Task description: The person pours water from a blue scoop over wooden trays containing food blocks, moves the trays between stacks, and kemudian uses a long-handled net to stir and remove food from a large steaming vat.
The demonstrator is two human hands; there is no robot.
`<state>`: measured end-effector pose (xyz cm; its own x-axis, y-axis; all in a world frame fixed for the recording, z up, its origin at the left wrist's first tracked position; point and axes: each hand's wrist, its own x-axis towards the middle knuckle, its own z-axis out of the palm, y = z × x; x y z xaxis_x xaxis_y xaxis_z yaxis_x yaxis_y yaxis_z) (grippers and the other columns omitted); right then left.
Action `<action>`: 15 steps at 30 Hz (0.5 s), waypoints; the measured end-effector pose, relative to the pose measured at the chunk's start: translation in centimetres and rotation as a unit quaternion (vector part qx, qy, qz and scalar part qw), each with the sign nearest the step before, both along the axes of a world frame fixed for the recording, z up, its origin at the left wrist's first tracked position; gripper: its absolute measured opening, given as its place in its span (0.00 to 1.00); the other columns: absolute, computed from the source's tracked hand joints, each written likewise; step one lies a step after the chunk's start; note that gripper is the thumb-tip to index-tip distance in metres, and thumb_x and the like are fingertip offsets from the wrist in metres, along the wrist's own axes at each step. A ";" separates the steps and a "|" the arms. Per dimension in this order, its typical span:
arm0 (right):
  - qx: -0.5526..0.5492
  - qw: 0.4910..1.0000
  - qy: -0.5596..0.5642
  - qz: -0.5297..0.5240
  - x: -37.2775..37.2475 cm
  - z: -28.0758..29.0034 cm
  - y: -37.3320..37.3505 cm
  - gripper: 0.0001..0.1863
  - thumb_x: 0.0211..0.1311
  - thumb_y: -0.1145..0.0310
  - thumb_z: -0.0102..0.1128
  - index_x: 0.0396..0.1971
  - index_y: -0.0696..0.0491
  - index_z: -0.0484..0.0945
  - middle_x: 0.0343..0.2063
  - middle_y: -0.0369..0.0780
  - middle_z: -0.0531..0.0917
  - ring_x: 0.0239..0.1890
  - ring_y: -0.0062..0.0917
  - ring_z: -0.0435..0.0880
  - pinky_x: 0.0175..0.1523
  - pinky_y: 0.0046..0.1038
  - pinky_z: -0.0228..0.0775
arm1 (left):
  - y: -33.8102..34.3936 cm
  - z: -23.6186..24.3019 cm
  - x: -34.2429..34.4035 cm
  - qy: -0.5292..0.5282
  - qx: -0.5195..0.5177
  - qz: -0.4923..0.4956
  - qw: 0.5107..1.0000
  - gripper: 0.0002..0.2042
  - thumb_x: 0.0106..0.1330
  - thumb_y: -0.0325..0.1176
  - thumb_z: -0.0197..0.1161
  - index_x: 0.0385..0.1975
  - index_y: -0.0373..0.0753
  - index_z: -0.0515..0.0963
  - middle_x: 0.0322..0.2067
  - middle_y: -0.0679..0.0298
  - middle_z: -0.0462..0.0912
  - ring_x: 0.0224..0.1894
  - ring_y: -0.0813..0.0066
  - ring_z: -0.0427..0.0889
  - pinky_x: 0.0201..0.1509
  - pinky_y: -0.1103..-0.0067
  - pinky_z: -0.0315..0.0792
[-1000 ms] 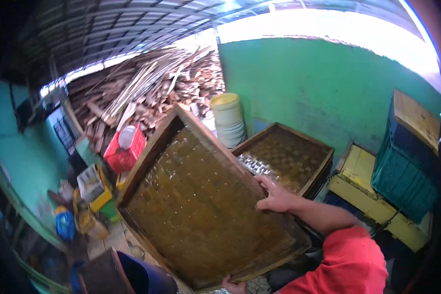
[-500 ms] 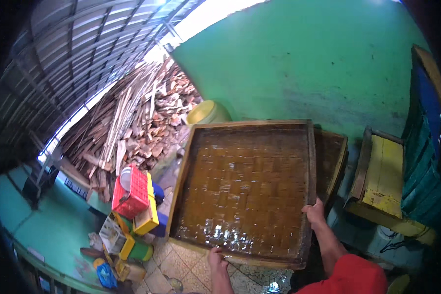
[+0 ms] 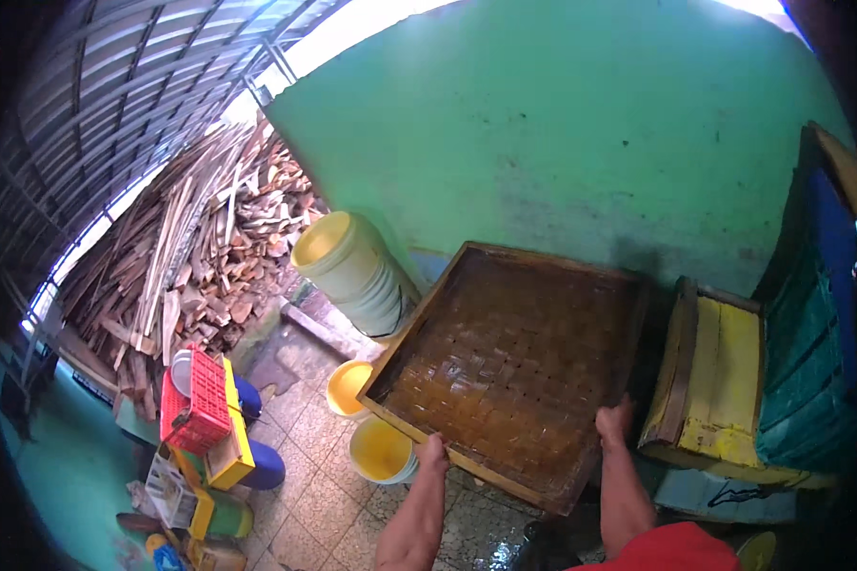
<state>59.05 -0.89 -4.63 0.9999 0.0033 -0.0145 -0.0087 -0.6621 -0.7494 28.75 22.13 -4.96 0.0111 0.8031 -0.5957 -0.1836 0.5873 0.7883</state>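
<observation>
A wet, square wooden tray with a woven base is in front of me, low beside the green wall. My left hand grips its near rim toward the left; my right hand grips its right side. The other tray seen earlier is hidden under or behind it. Two pails with yellow insides, an upper one and a lower one, are on the tiled floor left of the tray.
Yellow crates and boards stand at the right. A tall pale yellow bucket stack stands by the green wall. A wood pile lies at back left, with a red crate and containers before it on the tiles.
My hands and the tray have moved back toward the wall and right, over the second tray, which is now covered. The tray has turned flatter, and two pails have come into view.
</observation>
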 end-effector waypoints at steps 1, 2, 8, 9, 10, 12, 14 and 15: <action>-0.001 1.000 -0.001 0.004 0.4 0.2 0.3 0.34 0.40 0.76 0.51 0.55 0.63 0.65 0.51 0.55 0.72 0.56 0.45 0.70 0.61 0.34 0.60 | 0.1 0.4 0.9 -0.001 -0.001 0.004 1.000 0.24 0.45 0.19 0.56 0.46 0.26 0.62 0.34 0.53 0.74 0.28 0.61 0.77 0.30 0.63 0.76; 0.060 0.997 0.035 0.020 0.3 0.4 -0.1 0.33 0.41 0.77 0.50 0.55 0.64 0.65 0.50 0.55 0.73 0.56 0.45 0.70 0.60 0.34 0.60 | -0.6 1.1 1.9 0.048 0.000 0.031 0.998 0.18 0.47 0.22 0.58 0.40 0.29 0.67 0.27 0.58 0.73 0.23 0.66 0.74 0.25 0.68 0.71; 0.110 0.979 0.111 0.134 -1.8 4.0 2.7 0.29 0.50 0.73 0.52 0.55 0.66 0.63 0.53 0.56 0.71 0.57 0.45 0.68 0.62 0.36 0.58 | 1.8 1.3 -4.0 0.147 0.053 -0.087 0.984 0.13 0.48 0.31 0.66 0.29 0.29 0.74 0.21 0.61 0.77 0.21 0.70 0.75 0.24 0.74 0.70; 0.088 0.974 0.132 0.160 -2.0 3.6 3.1 0.28 0.55 0.69 0.54 0.55 0.67 0.63 0.55 0.57 0.68 0.59 0.47 0.67 0.63 0.38 0.58 | 1.5 1.2 -4.9 0.142 0.060 -0.109 0.982 0.14 0.49 0.35 0.69 0.28 0.31 0.76 0.24 0.62 0.79 0.22 0.71 0.76 0.26 0.74 0.71; 0.116 0.972 -0.010 0.206 2.1 -0.7 1.6 0.30 0.52 0.69 0.56 0.55 0.65 0.64 0.55 0.54 0.69 0.58 0.43 0.67 0.61 0.35 0.58 | 1.5 2.1 -2.7 0.041 0.122 -0.133 0.983 0.16 0.51 0.37 0.70 0.32 0.32 0.76 0.27 0.61 0.79 0.26 0.71 0.76 0.30 0.73 0.72; 0.092 0.966 0.025 0.239 -0.3 2.6 1.0 0.33 0.51 0.69 0.58 0.58 0.63 0.61 0.57 0.55 0.67 0.59 0.45 0.65 0.64 0.35 0.54 | -1.0 6.5 -3.5 0.008 0.105 -0.073 0.992 0.32 0.52 0.41 0.70 0.52 0.29 0.64 0.44 0.56 0.76 0.40 0.67 0.76 0.41 0.72 0.73; -0.066 0.912 -0.364 0.176 -0.4 2.9 0.2 0.32 0.53 0.74 0.56 0.59 0.62 0.60 0.52 0.51 0.71 0.52 0.41 0.72 0.57 0.37 0.63 | -2.8 10.7 -4.9 0.073 0.052 -0.041 0.995 0.34 0.56 0.47 0.66 0.55 0.29 0.63 0.49 0.53 0.73 0.41 0.64 0.77 0.41 0.70 0.74; 0.054 0.926 -0.266 0.264 -3.2 5.0 1.8 0.28 0.54 0.74 0.56 0.56 0.60 0.63 0.49 0.50 0.73 0.50 0.38 0.73 0.55 0.35 0.65 | -4.0 9.3 -8.5 0.044 0.073 -0.031 0.996 0.36 0.56 0.49 0.66 0.56 0.29 0.62 0.52 0.52 0.70 0.42 0.65 0.77 0.40 0.72 0.74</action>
<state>55.90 0.89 0.42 0.7250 0.4657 0.5074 0.6830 -0.3909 -0.6170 20.30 18.13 4.31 0.0155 0.8803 -0.4742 -0.0767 0.4739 0.8773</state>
